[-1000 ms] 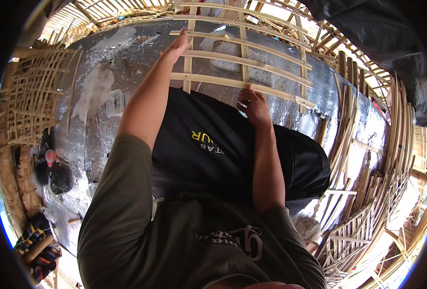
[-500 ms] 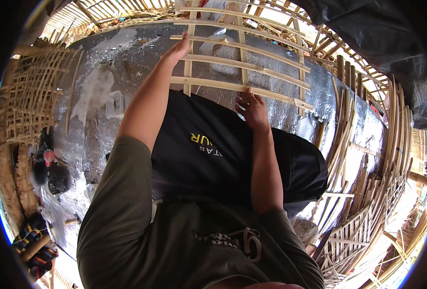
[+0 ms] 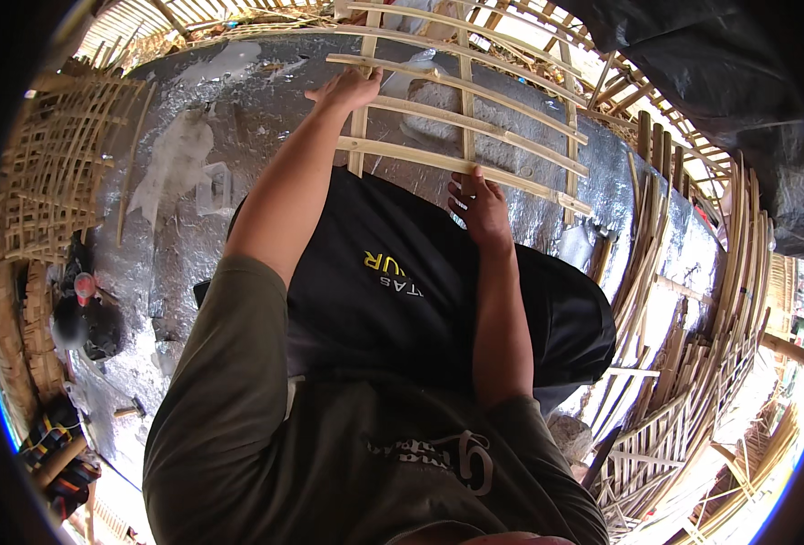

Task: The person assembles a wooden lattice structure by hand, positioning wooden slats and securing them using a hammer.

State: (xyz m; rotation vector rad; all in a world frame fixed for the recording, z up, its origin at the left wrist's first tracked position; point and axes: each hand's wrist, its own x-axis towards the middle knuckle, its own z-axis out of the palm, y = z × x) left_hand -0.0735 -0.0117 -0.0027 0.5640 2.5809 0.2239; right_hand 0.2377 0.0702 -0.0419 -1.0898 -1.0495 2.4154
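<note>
A lattice of pale split-bamboo slats (image 3: 420,159) lies in front of me, with long slats crossing several uprights. My left hand (image 3: 347,91) is closed at its left upright, fingertips against a crossing and thumb pointing out to the left. At the near slat, my right hand (image 3: 483,209) pinches the lattice beside the middle upright; part of its fingers is hidden behind the palm. Beneath the lattice, a grey stone block (image 3: 429,109) shows between the slats. Black cloth (image 3: 374,309) covers my lap, below both hands.
Silvery sheeting (image 3: 266,118) covers the surface around the lattice. A woven bamboo panel (image 3: 48,173) stands at the left. Long bamboo strips (image 3: 738,245) and a slatted piece (image 3: 656,454) lie to the right. Dark plastic sheeting (image 3: 692,73) hangs at the upper right.
My left hand has shifted slightly right, onto the upright, and its thumb now sticks out leftward. The lattice has moved a little to the right. My right hand stays at the near slat.
</note>
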